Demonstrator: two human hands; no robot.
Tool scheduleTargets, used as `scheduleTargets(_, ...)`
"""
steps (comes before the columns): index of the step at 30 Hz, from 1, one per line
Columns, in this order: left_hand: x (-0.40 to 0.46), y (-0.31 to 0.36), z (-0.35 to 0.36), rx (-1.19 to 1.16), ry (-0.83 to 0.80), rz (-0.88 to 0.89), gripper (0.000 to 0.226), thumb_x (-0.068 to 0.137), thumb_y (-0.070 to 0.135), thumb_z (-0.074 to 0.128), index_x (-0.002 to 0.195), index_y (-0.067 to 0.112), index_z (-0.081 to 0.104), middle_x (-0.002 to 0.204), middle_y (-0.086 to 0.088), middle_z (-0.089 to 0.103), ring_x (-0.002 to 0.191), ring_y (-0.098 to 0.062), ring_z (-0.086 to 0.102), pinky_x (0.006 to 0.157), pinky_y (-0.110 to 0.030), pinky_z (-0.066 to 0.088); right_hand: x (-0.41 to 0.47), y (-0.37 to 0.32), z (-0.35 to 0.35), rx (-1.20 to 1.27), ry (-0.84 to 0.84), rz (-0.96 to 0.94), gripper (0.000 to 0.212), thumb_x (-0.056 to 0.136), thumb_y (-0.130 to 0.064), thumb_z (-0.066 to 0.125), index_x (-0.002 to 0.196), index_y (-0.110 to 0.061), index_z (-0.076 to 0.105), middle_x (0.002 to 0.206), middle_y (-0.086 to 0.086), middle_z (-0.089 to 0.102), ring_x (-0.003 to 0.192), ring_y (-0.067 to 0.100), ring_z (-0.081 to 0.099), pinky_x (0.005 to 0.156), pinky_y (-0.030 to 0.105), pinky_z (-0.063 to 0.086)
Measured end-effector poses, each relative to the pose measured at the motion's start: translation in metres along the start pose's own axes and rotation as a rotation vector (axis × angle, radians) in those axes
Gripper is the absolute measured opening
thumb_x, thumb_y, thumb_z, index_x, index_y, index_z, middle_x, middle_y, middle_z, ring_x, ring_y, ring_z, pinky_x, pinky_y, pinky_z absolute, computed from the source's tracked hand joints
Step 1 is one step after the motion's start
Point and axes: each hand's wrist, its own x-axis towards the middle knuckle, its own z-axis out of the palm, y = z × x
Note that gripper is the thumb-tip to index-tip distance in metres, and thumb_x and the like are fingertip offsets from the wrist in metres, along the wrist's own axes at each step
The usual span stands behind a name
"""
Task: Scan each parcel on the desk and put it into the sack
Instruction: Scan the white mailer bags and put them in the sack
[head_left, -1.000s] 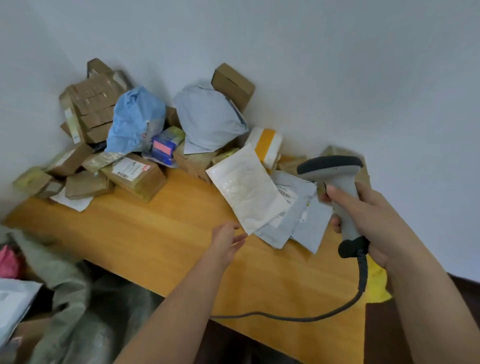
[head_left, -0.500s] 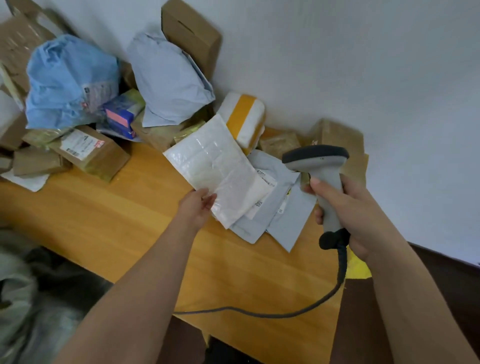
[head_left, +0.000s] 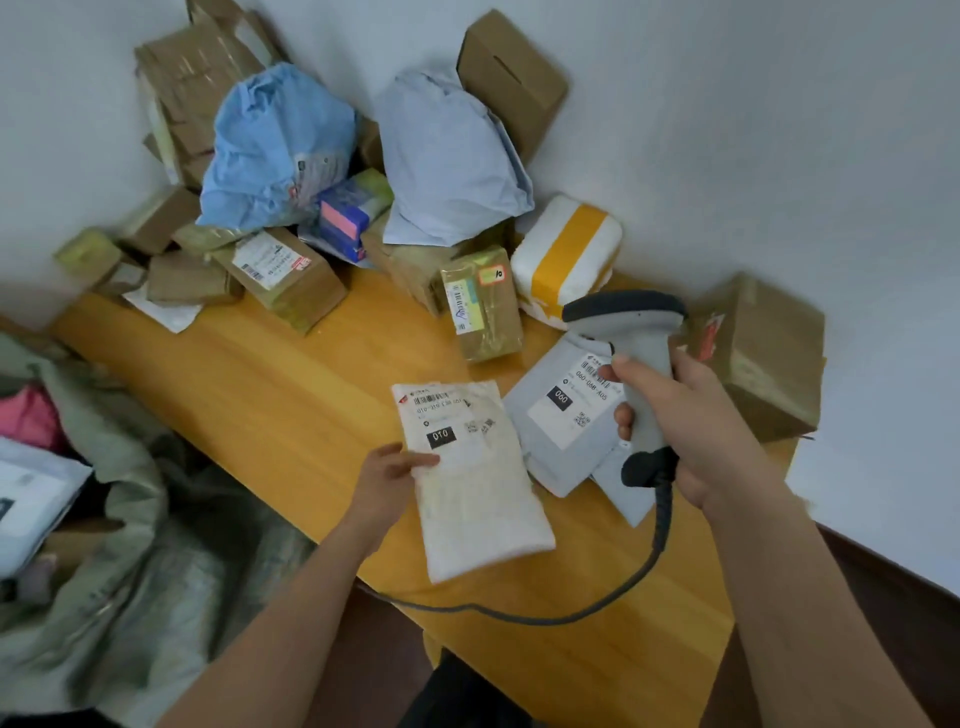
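At the far left the grey-green sack (head_left: 130, 499) slumps open below the edge of the surface (head_left: 291, 384), with a white parcel (head_left: 31, 499) and something pink (head_left: 28, 421) showing in its mouth. Above it, against the wall, cardboard boxes (head_left: 192, 78) are heaped in the corner, and a light blue bag (head_left: 275, 140) lies on them. In front of that bag sits a brown box with a white label (head_left: 280, 275), beside a small blue and pink box (head_left: 348, 213).

My left hand (head_left: 387, 475) grips the left edge of a white padded mailer (head_left: 472, 483), thumb on top, and holds it label up above the near part of the surface; the label shows a barcode and a black tag reading 010. Behind it a pale grey bag (head_left: 447, 166) leans on a tall cardboard box (head_left: 511, 78), and a small taped box with a barcode sticker (head_left: 483, 306) stands just left of a white parcel with a yellow band (head_left: 569, 254).

To the right of the mailer grey flat mailers (head_left: 561, 415) lie overlapping on the surface, the top one tagged 060. My right hand (head_left: 701, 431) is wrapped round the handle of the grey scanner (head_left: 636, 353), index finger at the front of the grip, head pointing away from me. Its dark cable (head_left: 597, 608) loops down across the near edge. A taped brown box (head_left: 763, 358) sits against the wall at the far right.
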Motion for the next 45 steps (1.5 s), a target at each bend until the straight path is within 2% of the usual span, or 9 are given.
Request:
scheduleTargets(4, -0.003, -0.032, 0.003, -0.177, 0.061, -0.310, 0.034, 0.093, -0.002, 0.045, 0.122, 0.012, 0.058, 0.118, -0.008, 0.063, 0.095, -0.025, 0.063, 0.070, -0.034, 0.052, -0.001, 0.015, 0.015, -0.154, -0.091, 0.083, 0.021, 0.095, -0.032, 0.063, 0.108, -0.015, 0.061, 0.089, 0.012, 0.062, 0.059, 0.017, 0.052, 0.067, 0.038, 0.044)
scheduleTargets(9, -0.009, -0.044, 0.017, -0.347, 0.213, -0.387, 0.061, 0.085, 0.000, 0.071, 0.129, 0.009, 0.030, 0.120, -0.011, 0.055, 0.107, -0.030, 0.061, 0.082, -0.047, 0.056, -0.012, 0.022, 0.034, -0.294, -0.190, 0.166, 0.037, 0.095, -0.050, 0.056, 0.104, -0.014, 0.063, 0.081, 0.008, 0.060, 0.056, 0.012, 0.056, 0.057, 0.029, 0.046)
scheduleTargets(13, -0.007, -0.037, 0.012, -0.529, 0.193, -0.484, 0.045, 0.083, 0.000, 0.073, 0.122, 0.000, 0.051, 0.116, -0.014, 0.066, 0.095, -0.028, 0.067, 0.072, -0.040, 0.056, -0.021, 0.016, 0.051, -0.325, -0.254, 0.189, 0.048, 0.098, -0.056, 0.043, 0.111, -0.012, 0.060, 0.082, 0.010, 0.057, 0.046, 0.005, 0.055, 0.049, 0.021, 0.042)
scheduleTargets(16, -0.005, -0.030, 0.006, -0.501, 0.177, -0.425, 0.027, 0.089, 0.002, 0.067, 0.114, 0.004, 0.060, 0.111, -0.012, 0.068, 0.086, -0.022, 0.065, 0.068, -0.032, 0.051, -0.024, 0.013, 0.062, -0.310, -0.272, 0.189, 0.042, 0.100, -0.054, 0.039, 0.107, -0.019, 0.060, 0.080, 0.011, 0.061, 0.049, 0.006, 0.056, 0.056, 0.025, 0.043)
scheduleTargets(20, -0.004, -0.015, -0.007, -0.529, 0.198, -0.347, 0.012, 0.094, 0.003, 0.060, 0.105, 0.008, 0.061, 0.104, -0.008, 0.069, 0.086, -0.022, 0.065, 0.068, -0.036, 0.053, -0.028, 0.009, 0.072, -0.309, -0.310, 0.136, 0.039, 0.103, -0.049, 0.038, 0.109, -0.019, 0.063, 0.072, 0.010, 0.062, 0.052, 0.009, 0.057, 0.058, 0.028, 0.045)
scheduleTargets(31, -0.011, 0.031, -0.032, -0.532, 0.176, -0.183, 0.013, 0.095, 0.000, 0.057, 0.103, 0.010, 0.062, 0.096, -0.006, 0.069, 0.071, -0.017, 0.069, 0.053, -0.029, 0.055, -0.053, -0.025, 0.085, -0.270, -0.298, -0.067, 0.037, 0.103, -0.044, 0.040, 0.102, -0.017, 0.065, 0.077, -0.004, 0.061, 0.050, 0.007, 0.053, 0.051, 0.020, 0.045)
scheduleTargets(36, -0.018, 0.046, -0.043, -0.551, 0.187, -0.143, 0.017, 0.095, -0.001, 0.057, 0.110, 0.006, 0.059, 0.093, -0.005, 0.068, 0.075, -0.018, 0.065, 0.046, -0.025, 0.053, -0.067, -0.040, 0.085, -0.235, -0.292, -0.154, 0.039, 0.103, -0.043, 0.041, 0.102, -0.012, 0.064, 0.106, 0.019, 0.065, 0.056, 0.014, 0.052, 0.058, 0.031, 0.045)
scheduleTargets(42, -0.023, 0.060, -0.053, -0.523, 0.220, -0.114, 0.019, 0.095, -0.001, 0.057, 0.111, 0.008, 0.058, 0.091, -0.004, 0.068, 0.072, -0.017, 0.065, 0.050, -0.029, 0.052, -0.086, -0.052, 0.081, -0.266, -0.289, -0.192, 0.042, 0.103, -0.043, 0.040, 0.102, -0.010, 0.065, 0.067, -0.002, 0.057, 0.049, 0.007, 0.050, 0.046, 0.020, 0.039)
scheduleTargets(45, -0.026, 0.063, -0.059, -0.521, 0.234, -0.099, 0.015, 0.095, -0.001, 0.056, 0.106, 0.008, 0.059, 0.091, -0.004, 0.067, 0.073, -0.017, 0.064, 0.043, -0.025, 0.052, -0.097, -0.057, 0.081, -0.239, -0.290, -0.218, 0.041, 0.104, -0.042, 0.040, 0.103, -0.009, 0.065, 0.076, -0.003, 0.063, 0.049, 0.008, 0.050, 0.047, 0.020, 0.040)
